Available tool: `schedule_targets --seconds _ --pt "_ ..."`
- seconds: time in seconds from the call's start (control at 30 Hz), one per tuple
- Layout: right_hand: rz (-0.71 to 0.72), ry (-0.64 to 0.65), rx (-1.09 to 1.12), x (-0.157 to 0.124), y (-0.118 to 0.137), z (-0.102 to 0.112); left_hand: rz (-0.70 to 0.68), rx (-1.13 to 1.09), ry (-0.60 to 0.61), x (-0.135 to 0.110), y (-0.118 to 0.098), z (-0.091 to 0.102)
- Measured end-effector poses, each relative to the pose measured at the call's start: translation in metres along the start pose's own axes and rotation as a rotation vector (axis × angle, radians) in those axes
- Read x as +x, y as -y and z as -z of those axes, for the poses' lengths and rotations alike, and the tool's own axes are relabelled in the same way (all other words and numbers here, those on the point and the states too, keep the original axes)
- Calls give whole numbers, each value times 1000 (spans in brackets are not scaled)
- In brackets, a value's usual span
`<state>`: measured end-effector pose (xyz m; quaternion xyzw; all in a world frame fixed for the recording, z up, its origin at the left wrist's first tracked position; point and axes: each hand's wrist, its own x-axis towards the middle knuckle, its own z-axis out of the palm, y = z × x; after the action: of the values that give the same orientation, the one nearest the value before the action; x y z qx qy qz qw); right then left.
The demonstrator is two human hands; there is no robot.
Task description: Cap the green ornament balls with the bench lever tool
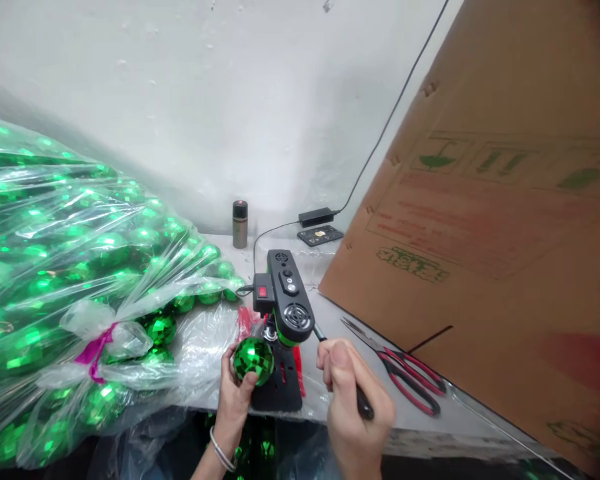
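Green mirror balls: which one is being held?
The mirror ball in the left hand, near the black machine; no other is gripped, most lying in the clear plastic bag.

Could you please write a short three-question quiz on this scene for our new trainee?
1. Multiple choice: what does the left hand hold?
A) a cardboard box
B) a green mirrored ball
C) a power cord

2. True or false: in the picture, the scissors lie to the right of the black machine.

3. Fill in the color: the right hand grips a ____ handle.

Key: 1. B; 2. True; 3. black.
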<state>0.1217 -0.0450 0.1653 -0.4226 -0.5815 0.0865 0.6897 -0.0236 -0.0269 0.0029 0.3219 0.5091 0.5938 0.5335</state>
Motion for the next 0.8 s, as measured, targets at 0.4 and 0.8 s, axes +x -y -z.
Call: schedule_targets --seconds 0.4,0.8 --pt "72 36 9 -5 -5 3 -306 451 150 15 41 -2" --pt "84 33 -9 -5 -4 4 -283 555 268 19 29 -3"
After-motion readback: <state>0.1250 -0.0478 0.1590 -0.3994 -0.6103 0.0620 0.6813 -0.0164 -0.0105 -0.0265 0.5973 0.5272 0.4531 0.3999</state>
